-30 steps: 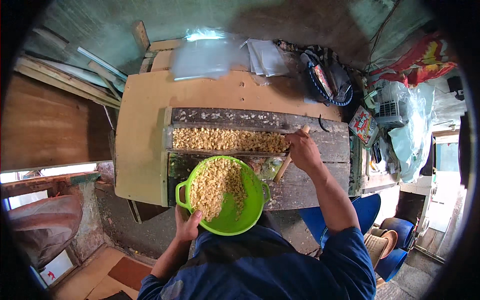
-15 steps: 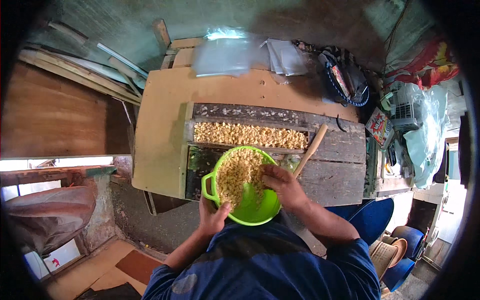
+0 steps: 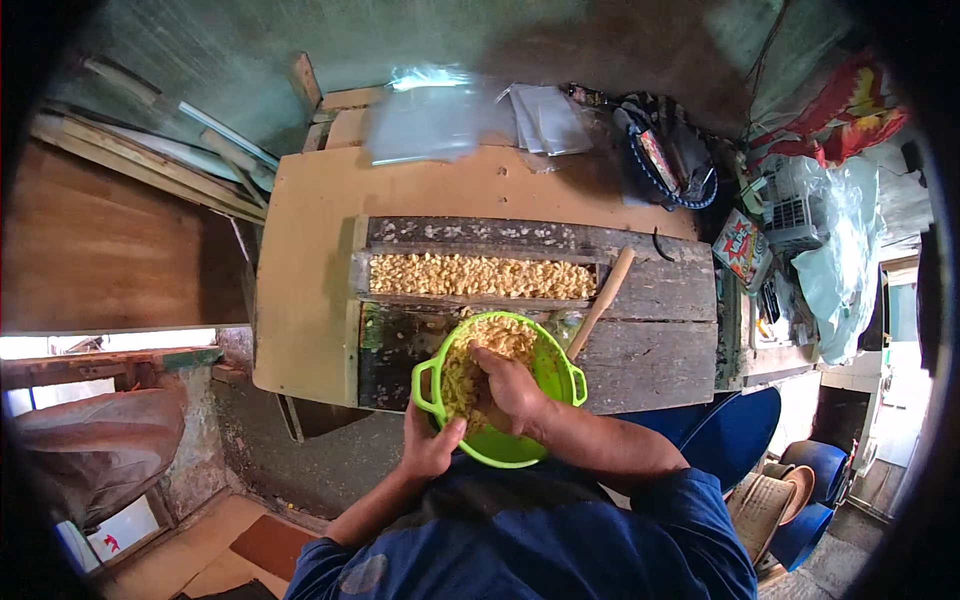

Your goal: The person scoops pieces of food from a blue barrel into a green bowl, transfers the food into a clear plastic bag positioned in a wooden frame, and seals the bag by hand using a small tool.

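Note:
A bright green plastic basin (image 3: 572,388) with two loop handles is tilted at the near edge of the table, in front of my body. Pale yellow puffed or bean-like pieces (image 3: 505,338) fill its left and far part; its green bottom shows at the right. My left hand (image 3: 430,445) grips the rim near the left handle, thumb over the edge. My right hand (image 3: 512,393) is down inside the basin among the pieces, its fingertips hidden. Beyond the basin, a long wooden trough (image 3: 484,302) is filled level with similar pieces.
A wooden rolling stick (image 3: 600,305) lies slantwise right of the trough. Clear plastic sheets (image 3: 425,125) and whitish bags (image 3: 548,118) lie at the back. A dark blue basket (image 3: 665,150) stands at the back right, with a colourful box (image 3: 742,247) beside it. Blue barrels (image 3: 740,425) stand below right.
My right hand has moved left and deeper into the basin, over the pieces. The basin has shifted slightly nearer to me, and its right handle now shows. My left hand keeps its hold.

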Motion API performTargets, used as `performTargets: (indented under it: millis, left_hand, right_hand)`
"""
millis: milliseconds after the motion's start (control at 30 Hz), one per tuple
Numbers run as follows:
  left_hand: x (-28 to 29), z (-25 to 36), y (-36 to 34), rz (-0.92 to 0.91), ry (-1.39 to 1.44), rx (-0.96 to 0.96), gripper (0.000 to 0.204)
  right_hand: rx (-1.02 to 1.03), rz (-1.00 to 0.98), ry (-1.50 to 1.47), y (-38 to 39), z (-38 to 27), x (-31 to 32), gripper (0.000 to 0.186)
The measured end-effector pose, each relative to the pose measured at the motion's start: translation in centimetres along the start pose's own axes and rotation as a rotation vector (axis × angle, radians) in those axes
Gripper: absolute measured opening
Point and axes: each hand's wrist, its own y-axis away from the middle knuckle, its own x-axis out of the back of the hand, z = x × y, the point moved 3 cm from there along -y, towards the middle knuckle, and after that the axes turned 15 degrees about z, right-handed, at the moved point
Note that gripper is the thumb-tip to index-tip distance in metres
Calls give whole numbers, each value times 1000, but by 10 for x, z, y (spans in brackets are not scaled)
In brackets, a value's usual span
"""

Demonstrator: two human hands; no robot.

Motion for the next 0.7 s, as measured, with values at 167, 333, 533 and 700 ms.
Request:
performTargets:
  millis: [167,333,533,700]
  left_hand:
    - [6,3,3,83,96,107,61]
    - [8,11,2,110,135,93,66]
    - [9,18,-6,92,105,3,80]
    - [13,20,-4,146,21,11,89]
  right_hand:
    - [146,125,123,6,-46,36,34]
    - [315,91,18,-5,-123,59,35]
    - [1213,307,1263,-12,-190,57,27]
    - [1263,380,1486,-5,-189,51,19]
